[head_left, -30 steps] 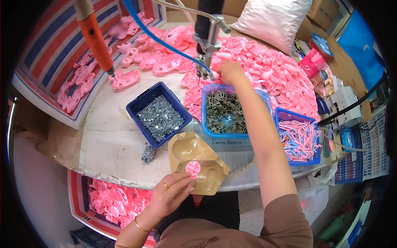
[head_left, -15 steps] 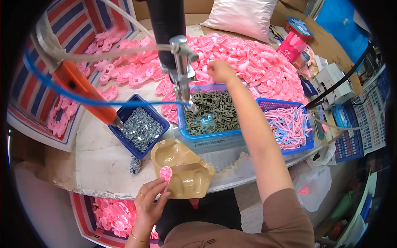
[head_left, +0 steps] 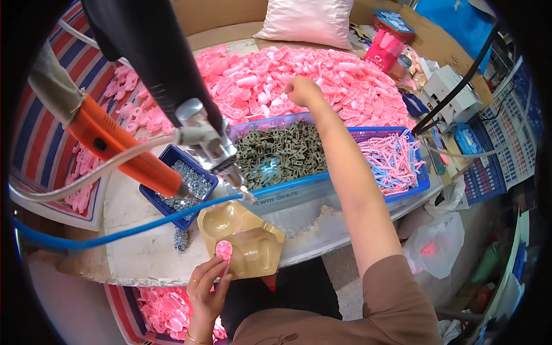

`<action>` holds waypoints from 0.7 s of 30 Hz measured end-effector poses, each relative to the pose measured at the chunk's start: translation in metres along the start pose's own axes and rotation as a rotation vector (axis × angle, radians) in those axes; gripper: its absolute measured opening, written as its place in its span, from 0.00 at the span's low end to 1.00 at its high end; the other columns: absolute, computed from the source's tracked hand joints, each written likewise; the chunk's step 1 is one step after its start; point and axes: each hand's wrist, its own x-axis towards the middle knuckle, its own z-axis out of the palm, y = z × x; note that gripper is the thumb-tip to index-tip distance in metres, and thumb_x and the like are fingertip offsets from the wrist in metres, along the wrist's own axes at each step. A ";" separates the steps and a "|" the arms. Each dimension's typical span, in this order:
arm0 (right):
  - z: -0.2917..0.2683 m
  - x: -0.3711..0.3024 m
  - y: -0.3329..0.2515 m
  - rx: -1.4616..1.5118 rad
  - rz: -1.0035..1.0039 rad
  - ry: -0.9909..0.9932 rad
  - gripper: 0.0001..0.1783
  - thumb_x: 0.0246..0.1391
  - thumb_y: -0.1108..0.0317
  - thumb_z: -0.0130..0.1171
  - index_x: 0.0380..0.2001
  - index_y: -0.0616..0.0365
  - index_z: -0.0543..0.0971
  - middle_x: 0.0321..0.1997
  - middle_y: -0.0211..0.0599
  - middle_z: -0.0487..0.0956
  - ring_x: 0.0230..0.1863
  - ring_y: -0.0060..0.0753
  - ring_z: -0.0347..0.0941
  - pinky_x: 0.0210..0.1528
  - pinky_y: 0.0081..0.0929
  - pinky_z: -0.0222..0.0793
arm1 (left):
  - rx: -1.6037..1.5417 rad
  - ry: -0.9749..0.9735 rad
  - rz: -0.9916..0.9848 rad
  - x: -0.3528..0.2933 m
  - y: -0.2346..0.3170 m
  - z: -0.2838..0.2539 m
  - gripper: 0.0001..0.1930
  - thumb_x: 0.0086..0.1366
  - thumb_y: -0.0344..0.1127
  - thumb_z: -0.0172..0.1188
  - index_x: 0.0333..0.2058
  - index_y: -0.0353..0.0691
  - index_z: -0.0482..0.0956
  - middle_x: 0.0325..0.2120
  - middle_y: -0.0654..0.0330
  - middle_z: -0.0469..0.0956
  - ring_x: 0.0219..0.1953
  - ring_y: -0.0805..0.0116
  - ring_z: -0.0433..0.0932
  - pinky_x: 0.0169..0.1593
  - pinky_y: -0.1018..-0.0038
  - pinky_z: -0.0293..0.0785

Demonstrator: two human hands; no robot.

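Note:
My left hand [head_left: 207,287] pinches a small pink oval plastic part [head_left: 224,249] between thumb and fingers. The part is over the lower left edge of a tan moulded fixture [head_left: 264,261], which has rounded hollows and lies at the table's front edge. My right hand [head_left: 305,92] reaches far across to a heap of pink plastic parts [head_left: 362,95]. Its fingers are curled at the heap, and their tips and whatever they hold are hidden. Beneath the right forearm stands a blue-rimmed bin of dark grey-green plastic pieces [head_left: 282,150].
An orange driver [head_left: 126,149] and a black tool with a metal nozzle [head_left: 155,63] hang over a blue bin of screws [head_left: 190,178]. A blue basket [head_left: 424,183] holds pink and blue sticks. Striped bags [head_left: 43,132] of pink parts flank the table; a white pillow-like sack [head_left: 307,20] lies behind.
The view has shifted, and the hanging tools look larger and lower, now covering part of the screw bin. My left hand keeps its pink part; my right hand stays at the heap, fingers more curled.

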 end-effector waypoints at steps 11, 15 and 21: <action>0.046 0.009 -0.041 0.059 0.120 0.266 0.08 0.48 0.65 0.59 0.30 0.51 0.84 0.38 0.42 0.83 0.43 0.47 0.80 0.46 0.44 0.75 | 0.037 0.003 0.002 0.005 0.005 -0.001 0.13 0.53 0.24 0.69 0.39 0.37 0.82 0.42 0.51 0.82 0.44 0.56 0.82 0.47 0.68 0.78; 0.046 0.017 -0.047 0.120 0.092 0.408 0.17 0.49 0.69 0.58 0.45 0.51 0.79 0.46 0.48 0.79 0.48 0.52 0.76 0.51 0.43 0.73 | 0.034 -0.002 -0.007 0.002 0.004 -0.001 0.13 0.53 0.24 0.69 0.39 0.36 0.82 0.41 0.51 0.82 0.43 0.56 0.82 0.46 0.68 0.78; 0.059 0.026 -0.047 -0.201 -0.197 0.410 0.14 0.53 0.71 0.53 0.43 0.53 0.78 0.49 0.49 0.77 0.48 0.51 0.76 0.52 0.46 0.71 | 0.015 -0.013 0.014 0.002 -0.001 0.004 0.16 0.51 0.24 0.71 0.41 0.36 0.83 0.42 0.52 0.82 0.43 0.56 0.81 0.46 0.66 0.79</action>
